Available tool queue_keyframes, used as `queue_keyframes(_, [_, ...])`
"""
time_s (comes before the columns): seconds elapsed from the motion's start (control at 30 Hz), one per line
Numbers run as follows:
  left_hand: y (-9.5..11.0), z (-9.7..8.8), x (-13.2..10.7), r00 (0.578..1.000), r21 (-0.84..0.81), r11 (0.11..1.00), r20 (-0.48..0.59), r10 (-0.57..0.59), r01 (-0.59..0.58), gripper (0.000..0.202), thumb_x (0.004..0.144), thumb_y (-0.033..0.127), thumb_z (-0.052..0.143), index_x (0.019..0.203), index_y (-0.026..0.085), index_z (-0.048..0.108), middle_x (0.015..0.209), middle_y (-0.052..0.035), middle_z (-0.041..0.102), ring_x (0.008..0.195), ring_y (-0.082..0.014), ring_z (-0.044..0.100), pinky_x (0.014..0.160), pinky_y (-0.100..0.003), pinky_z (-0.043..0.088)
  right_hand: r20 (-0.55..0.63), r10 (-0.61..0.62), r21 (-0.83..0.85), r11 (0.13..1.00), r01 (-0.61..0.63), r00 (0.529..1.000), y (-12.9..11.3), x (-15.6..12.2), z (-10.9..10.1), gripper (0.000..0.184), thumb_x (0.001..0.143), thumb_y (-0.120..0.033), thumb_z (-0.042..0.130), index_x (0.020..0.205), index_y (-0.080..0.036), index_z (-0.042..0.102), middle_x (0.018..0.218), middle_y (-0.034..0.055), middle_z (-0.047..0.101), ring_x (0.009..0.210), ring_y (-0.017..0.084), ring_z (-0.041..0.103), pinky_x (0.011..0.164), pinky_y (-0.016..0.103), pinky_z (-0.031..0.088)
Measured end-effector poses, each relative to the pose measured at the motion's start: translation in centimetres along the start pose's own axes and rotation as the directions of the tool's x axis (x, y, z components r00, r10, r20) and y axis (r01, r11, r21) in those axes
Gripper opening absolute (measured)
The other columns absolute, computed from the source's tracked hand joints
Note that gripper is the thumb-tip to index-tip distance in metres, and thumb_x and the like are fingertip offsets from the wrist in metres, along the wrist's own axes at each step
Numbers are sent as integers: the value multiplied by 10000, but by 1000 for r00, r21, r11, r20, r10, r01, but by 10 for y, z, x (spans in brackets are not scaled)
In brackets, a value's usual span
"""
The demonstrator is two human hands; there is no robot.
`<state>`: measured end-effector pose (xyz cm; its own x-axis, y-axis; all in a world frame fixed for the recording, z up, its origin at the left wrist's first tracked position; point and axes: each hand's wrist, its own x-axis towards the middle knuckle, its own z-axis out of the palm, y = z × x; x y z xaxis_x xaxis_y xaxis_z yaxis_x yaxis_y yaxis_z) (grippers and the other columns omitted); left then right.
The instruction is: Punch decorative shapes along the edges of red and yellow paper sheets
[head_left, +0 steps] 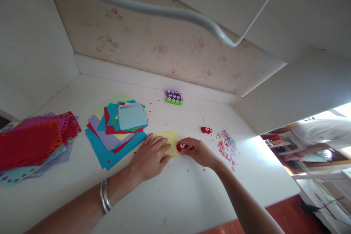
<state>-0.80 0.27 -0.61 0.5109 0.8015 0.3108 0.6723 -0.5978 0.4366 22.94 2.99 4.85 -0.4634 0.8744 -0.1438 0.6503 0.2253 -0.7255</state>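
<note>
A sheet of yellow paper (172,139) lies on the white table in front of me. My left hand (149,157) rests on its left part, fingers laid out and pressing it down. At the sheet's right edge, my right hand (199,151) grips a small red craft punch (180,147) with a white round button. The paper's edge meets the punch; whether it sits inside the slot is hidden by the fingers. Small punched marks show along the sheet's lower edge. Two more red punches (206,130) stand to the right, beyond my right hand.
Coloured paper sheets (133,117) are piled left of centre. Hole-punched sheets (30,140) stack at far left. Purple and green punches (174,97) stand in rows by the back wall. Paper confetti (227,142) lies at right. A white tube (137,5) crosses overhead. Another person (315,139) is at far right.
</note>
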Motion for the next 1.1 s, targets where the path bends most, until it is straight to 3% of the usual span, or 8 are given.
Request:
queue_keyframes(0.1, [-3,2,1,998,-37,999,-57,-29,27,346,941,371,505,1243,236,604,1374,-93,556,1276,-272,491,1145,-493,281,-41,-42,25,999,43,998,7,-3,6,244,911,-299,610,1142,-258,679,1157,55,671,953,184,654,771,287,556])
queue_keyframes(0.3, [-15,-1,7,935,-282,929,-189,-299,240,591,915,491,531,1396,167,421,1469,-146,454,1368,-273,409,1112,-444,365,-138,-282,-66,959,276,949,2,-12,15,239,981,-309,523,1169,-280,668,1235,73,631,1129,214,599,979,382,504])
queue_keyframes(0.37, [-15,-6,9,938,-361,896,-125,-323,260,639,871,506,587,1399,182,428,1374,-129,563,1287,-270,507,1072,-425,407,-116,-316,-92,948,306,942,-5,-14,18,265,1001,-281,475,1207,-287,643,1260,77,611,1145,210,589,982,376,502])
queue_keyframes(0.47, [-13,-12,12,938,-500,806,38,-343,315,558,841,461,620,1329,211,517,1025,-54,731,964,-226,686,891,-353,517,-115,-325,-91,944,316,939,-10,-16,23,282,1012,-276,439,1223,-288,626,1268,90,594,1152,215,582,959,369,516])
queue_keyframes(0.6, [-12,-15,15,920,-644,662,198,-339,383,471,835,410,609,1258,205,574,852,3,729,738,-171,691,661,-265,524,-186,-292,-23,956,293,938,-7,-15,30,259,1008,-311,451,1186,-283,637,1258,97,590,1168,231,568,975,388,506])
queue_keyframes(0.8, [-15,-17,16,940,-582,739,191,-283,341,301,836,355,602,1086,222,703,983,-9,746,776,-169,664,693,-261,495,-213,-116,277,945,174,970,3,-11,39,269,988,-371,498,1228,-287,586,1202,76,597,1022,188,617,841,309,559])
queue_keyframes(0.97, [-13,-18,16,953,-553,777,198,-227,300,227,850,303,570,1007,232,718,936,6,757,802,-171,682,703,-246,501,-221,-182,221,947,231,958,2,-9,43,211,993,-350,498,1120,-281,652,1254,81,562,1174,211,540,956,346,503])
queue_keyframes(1.1, [-11,-18,16,962,-511,815,159,-222,272,205,823,269,593,987,229,709,1001,-4,754,929,-196,686,830,-272,497,-197,-193,239,941,238,961,-3,-10,44,201,996,-327,500,1120,-295,655,1259,84,547,1162,205,548,927,332,512])
